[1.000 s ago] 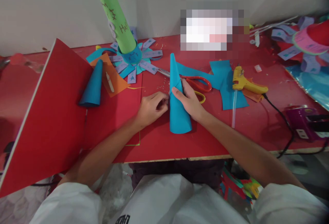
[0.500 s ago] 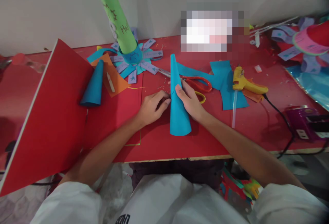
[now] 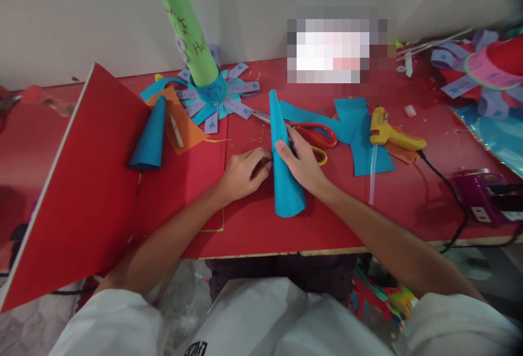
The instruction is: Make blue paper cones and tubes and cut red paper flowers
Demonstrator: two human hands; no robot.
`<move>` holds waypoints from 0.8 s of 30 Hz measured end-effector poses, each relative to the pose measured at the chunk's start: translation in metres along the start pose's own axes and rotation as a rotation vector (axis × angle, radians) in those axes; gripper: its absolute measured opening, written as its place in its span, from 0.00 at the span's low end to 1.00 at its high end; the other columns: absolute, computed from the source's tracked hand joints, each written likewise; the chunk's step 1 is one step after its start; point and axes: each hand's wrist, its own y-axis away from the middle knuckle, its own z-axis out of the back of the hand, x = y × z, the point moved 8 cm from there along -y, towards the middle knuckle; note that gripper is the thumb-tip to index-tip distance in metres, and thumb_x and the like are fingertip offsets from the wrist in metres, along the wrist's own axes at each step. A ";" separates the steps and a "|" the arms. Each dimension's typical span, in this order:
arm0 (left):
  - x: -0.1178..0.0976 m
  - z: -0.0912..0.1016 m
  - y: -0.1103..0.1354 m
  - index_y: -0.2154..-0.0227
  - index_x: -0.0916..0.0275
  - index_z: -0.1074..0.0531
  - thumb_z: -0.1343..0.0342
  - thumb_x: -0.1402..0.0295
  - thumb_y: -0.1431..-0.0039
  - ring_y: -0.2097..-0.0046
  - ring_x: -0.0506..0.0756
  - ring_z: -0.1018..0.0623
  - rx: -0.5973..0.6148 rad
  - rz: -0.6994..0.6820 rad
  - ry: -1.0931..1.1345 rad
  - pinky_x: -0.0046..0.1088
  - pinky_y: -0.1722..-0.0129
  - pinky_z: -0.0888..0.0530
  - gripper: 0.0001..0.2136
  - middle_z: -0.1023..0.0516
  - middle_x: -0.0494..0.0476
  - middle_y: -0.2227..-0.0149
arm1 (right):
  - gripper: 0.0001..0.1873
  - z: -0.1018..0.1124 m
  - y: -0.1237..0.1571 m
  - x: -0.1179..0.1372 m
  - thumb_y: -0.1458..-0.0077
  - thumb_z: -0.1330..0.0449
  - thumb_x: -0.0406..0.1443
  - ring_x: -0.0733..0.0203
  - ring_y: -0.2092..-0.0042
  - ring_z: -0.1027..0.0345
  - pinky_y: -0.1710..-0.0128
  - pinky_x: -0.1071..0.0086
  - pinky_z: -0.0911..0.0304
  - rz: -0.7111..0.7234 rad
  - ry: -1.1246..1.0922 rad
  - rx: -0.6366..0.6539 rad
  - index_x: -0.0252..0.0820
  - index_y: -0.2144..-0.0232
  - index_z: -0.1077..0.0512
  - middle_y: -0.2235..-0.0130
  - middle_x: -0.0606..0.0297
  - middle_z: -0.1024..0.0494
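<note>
A blue paper cone [image 3: 286, 187] is in the middle of the head view, its narrow tip pointing away from me. My right hand [image 3: 304, 160] is closed around its right side, the thumb pressed across the front. My left hand [image 3: 249, 171] has curled fingers whose tips touch the cone's left edge; part of them is hidden behind it. Beyond the cone lie scissors with a red and a yellow handle [image 3: 318, 133], and strips of blue paper [image 3: 363, 122]. A second blue cone [image 3: 151, 141] stands to the left, against a red board.
The red board [image 3: 77, 192] leans up at the left. A green paper tube [image 3: 192, 40] rises from a flower-like base at the back. A yellow glue gun [image 3: 392, 133] rests on the right, its cord running past a purple power box [image 3: 484, 198]. Orange paper [image 3: 183, 130] lies left of centre.
The cone has turned slightly, its wide end shifting a little to the right. My right thumb has slid slightly left across it. My left hand stays at its edge.
</note>
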 end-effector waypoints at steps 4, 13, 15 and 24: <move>-0.001 -0.001 0.001 0.59 0.60 0.28 0.47 0.69 0.28 0.68 0.52 0.21 -0.014 -0.015 -0.027 0.28 0.67 0.29 0.04 0.18 0.54 0.66 | 0.27 0.000 -0.001 0.002 0.34 0.42 0.63 0.46 0.50 0.26 0.44 0.51 0.28 -0.008 0.003 0.008 0.50 0.51 0.26 0.60 0.61 0.21; -0.005 0.000 0.002 0.58 0.60 0.27 0.48 0.73 0.29 0.66 0.51 0.19 -0.007 -0.050 -0.113 0.27 0.66 0.28 0.05 0.17 0.54 0.64 | 0.26 -0.001 -0.004 -0.006 0.34 0.42 0.62 0.42 0.42 0.28 0.40 0.49 0.30 -0.031 -0.035 0.018 0.51 0.53 0.24 0.59 0.59 0.20; -0.006 0.000 0.002 0.59 0.60 0.27 0.48 0.73 0.29 0.67 0.51 0.19 -0.012 -0.062 -0.127 0.27 0.67 0.29 0.06 0.17 0.54 0.65 | 0.27 -0.002 -0.005 -0.007 0.34 0.42 0.62 0.43 0.42 0.28 0.38 0.50 0.31 -0.034 -0.048 0.021 0.50 0.52 0.24 0.55 0.59 0.19; -0.005 0.000 0.003 0.60 0.60 0.28 0.49 0.75 0.31 0.69 0.50 0.22 -0.030 -0.068 -0.142 0.26 0.69 0.31 0.06 0.18 0.52 0.67 | 0.27 -0.004 -0.007 -0.007 0.35 0.41 0.62 0.46 0.46 0.28 0.39 0.51 0.31 -0.049 -0.082 0.029 0.50 0.51 0.22 0.55 0.60 0.19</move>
